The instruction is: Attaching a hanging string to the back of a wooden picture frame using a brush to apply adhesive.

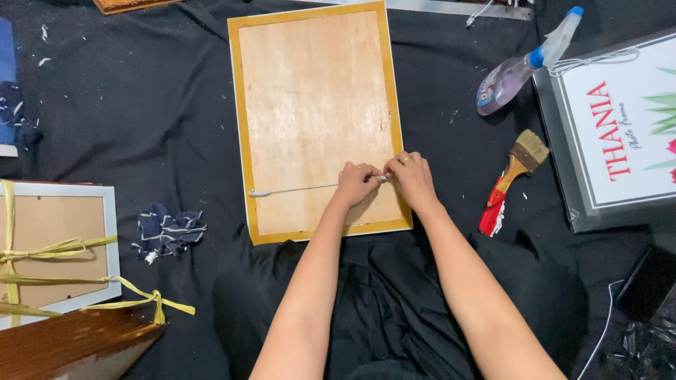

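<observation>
Pinching the right end of a pale cord [303, 188], the left hand [358, 183] and right hand [412, 179] meet near the right edge of a frame back [313, 105], fingers closed on the cord where it reaches that edge. The right hand wears a ring. The cord runs roughly level across the lower part of the plywood panel, its left end fixed at the left border. The frame lies face down on a black cloth [141, 105], long sides running away from the person, with a yellow border around the panel. Right of the hands, a paintbrush [517, 169] with a red-and-orange handle lies on the cloth, bristles pointing up-right. Above it lies a spray bottle [517, 70] with a blue nozzle, tilted. At the far right sits a boxed frame [620, 119] with a white printed face. Left of the frame back lies a crumpled blue rag [167, 231]. At the lower left, a second frame [60, 246] lies face down, tied with yellow ribbon [134, 299], beside a brown wooden piece [70, 345].
</observation>
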